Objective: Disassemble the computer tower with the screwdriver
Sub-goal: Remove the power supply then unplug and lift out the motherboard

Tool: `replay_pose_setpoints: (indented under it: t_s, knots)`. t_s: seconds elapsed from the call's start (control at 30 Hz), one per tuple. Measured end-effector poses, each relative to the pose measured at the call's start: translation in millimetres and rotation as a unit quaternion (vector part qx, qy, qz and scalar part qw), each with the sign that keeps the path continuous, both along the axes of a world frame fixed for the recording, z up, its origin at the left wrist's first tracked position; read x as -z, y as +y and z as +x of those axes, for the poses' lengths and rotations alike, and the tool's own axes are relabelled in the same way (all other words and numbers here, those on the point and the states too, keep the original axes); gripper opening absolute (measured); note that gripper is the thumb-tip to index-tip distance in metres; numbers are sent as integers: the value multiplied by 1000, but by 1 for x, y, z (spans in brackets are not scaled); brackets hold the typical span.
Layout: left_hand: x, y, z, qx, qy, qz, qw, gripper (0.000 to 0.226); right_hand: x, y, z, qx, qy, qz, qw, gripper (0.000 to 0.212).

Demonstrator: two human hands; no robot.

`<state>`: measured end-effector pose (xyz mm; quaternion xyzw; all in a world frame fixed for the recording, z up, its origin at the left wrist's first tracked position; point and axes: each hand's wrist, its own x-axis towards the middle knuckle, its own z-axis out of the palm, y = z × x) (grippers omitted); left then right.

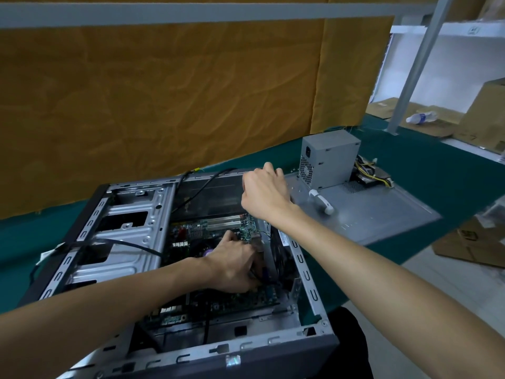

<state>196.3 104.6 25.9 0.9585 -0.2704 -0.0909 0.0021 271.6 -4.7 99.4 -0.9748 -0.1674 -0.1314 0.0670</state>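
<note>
On the bench: a green-covered table (pixel 410 170) carries everything, with an orange cloth backdrop (pixel 164 99) hanging behind it.
Computer tower: the computer tower (pixel 153 214) lies on its side near the front edge of the table, open face up, its metal frame bare and the green motherboard (pixel 218 228) showing inside.
Side panel: a grey side panel (pixel 382 212) lies flat on the table just right of the tower, with a white handle (pixel 322 199) on its upper face.
Power supply: a grey power supply (pixel 328 160) stands on the far end of the side panel, its bundle of yellow and black wires (pixel 371 173) trailing to the right.
Cables: black cables (pixel 131 244) run across the drive cage at the left of the tower and over its far wall.
Left hand: the left hand (pixel 235 265) reaches down into the tower over the motherboard, fingers curled on something dark and narrow; what it grips I cannot tell.
Right hand: the right hand (pixel 266 187) is raised above the far right corner of the tower, fingers curled into a loose fist; whether it holds anything cannot be told.
Screwdriver: not clearly made out in either hand.
Background: cardboard boxes (pixel 486 116) and a plastic bottle (pixel 420 117) sit on shelving at the far right.
</note>
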Motion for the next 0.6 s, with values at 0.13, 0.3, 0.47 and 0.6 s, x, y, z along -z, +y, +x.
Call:
replay_pose_setpoints:
  t_s: [0.13, 0.3, 0.47, 0.6]
  knots:
    - [0, -2, -2, -3, -19, -5, 1000, 38, 0, 1, 0, 1, -2, -2, 1000, 17]
    - [-5, -4, -1, -6, 9, -26, 1000, 33, -1, 1, -2, 3, -5, -15, 1000, 17]
    - [-6, -2, -1, -2, 10, 2, 1000, 29, -2, 1, -4, 1, -6, -20, 1000, 18]
    - [-5, -8, -3, -12, 2, 6, 1000, 35, -2, 1, -4, 2, -9, -31, 999, 18]
